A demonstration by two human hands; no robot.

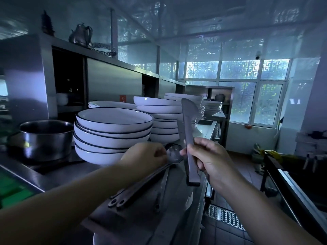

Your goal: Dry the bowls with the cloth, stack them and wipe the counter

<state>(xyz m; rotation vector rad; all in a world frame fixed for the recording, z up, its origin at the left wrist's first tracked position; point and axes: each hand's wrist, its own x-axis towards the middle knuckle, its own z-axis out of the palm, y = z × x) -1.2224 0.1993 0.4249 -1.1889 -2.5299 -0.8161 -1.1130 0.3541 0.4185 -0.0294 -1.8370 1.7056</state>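
A stack of several white bowls with dark rims [113,133] stands on the steel counter [134,221]. A second stack [159,119] rises behind it, with more bowls further back. My right hand [207,161] grips a long grey spatula [188,137] and holds it upright, blade at the top. My left hand [146,154] is curled at the bowl ends of several long metal ladles [141,184] lying on the counter, and seems to hold them there. No cloth is in view.
A steel pot [46,138] sits at the left next to the bowls. A steel cabinet with sliding doors [113,85] runs along the back, a kettle [81,35] on top. The counter's right edge drops to a tiled floor with a drain grate [224,216].
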